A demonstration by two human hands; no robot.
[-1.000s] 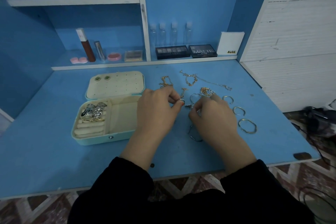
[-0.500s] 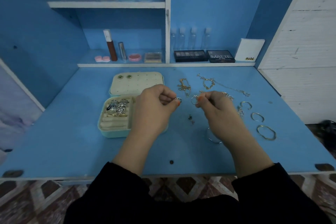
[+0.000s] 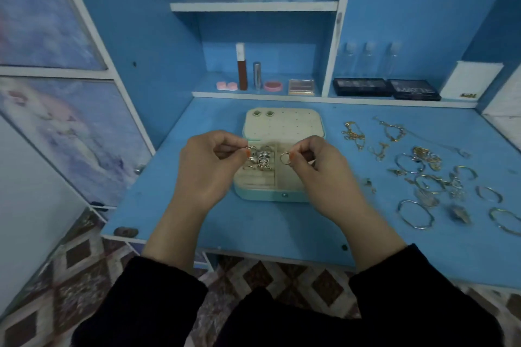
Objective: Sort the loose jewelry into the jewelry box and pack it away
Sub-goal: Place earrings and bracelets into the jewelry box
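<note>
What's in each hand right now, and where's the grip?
Right hand pinches a ring by its band. Left hand pinches another small ring, mostly hidden.

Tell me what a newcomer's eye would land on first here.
Two hands meet over the open jewelry box at the middle of the blue table. The left hand pinches a small ring, and the right hand pinches a second ring. A cluster of silver rings sits in the box's left compartment, and to the right loose chains and bangles lie scattered over the table.
</note>
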